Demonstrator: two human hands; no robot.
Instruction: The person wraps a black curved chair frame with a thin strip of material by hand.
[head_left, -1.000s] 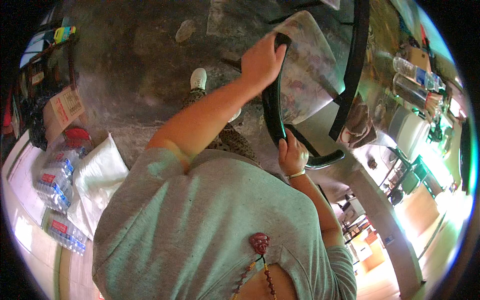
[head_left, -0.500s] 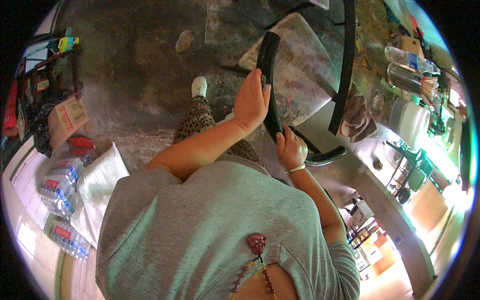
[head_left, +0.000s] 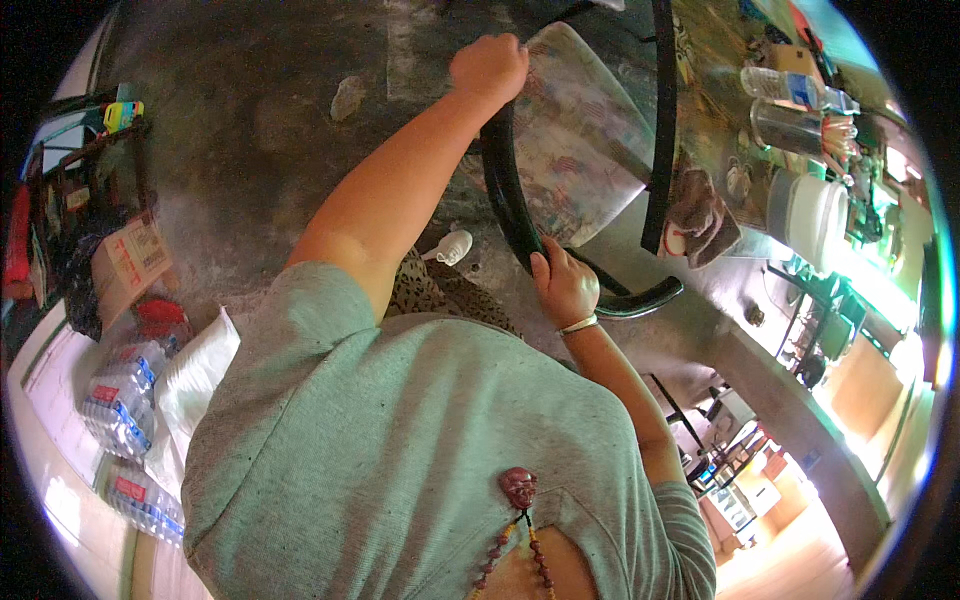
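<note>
A chair with a black, curved back-and-arm rail (head_left: pixel 502 178) stands in front of me. Its seat (head_left: pixel 580 130) is pale with a faded pattern. My left hand (head_left: pixel 490 68) is closed at the rail's far end, arm stretched forward, and it covers that end. Nearer to me, my right hand (head_left: pixel 567 286) is wrapped around the bend of the same rail, thumb on top. The rail's other arm curves off to the right past it. Most of the chair's legs are hidden.
A table with a dark edge (head_left: pixel 658 130) runs along the right, bearing a brown cloth (head_left: pixel 702 215), a bottle (head_left: pixel 780 86) and a white tub (head_left: pixel 808 215). At left are a cardboard box (head_left: pixel 135 262), packs of bottled water (head_left: pixel 125 395) and a white sack (head_left: pixel 198 375).
My left hand has slid forward from the rail's upper part to its far end and closed there. My right hand keeps its place on the rail. My foot has shifted right and nearer.
</note>
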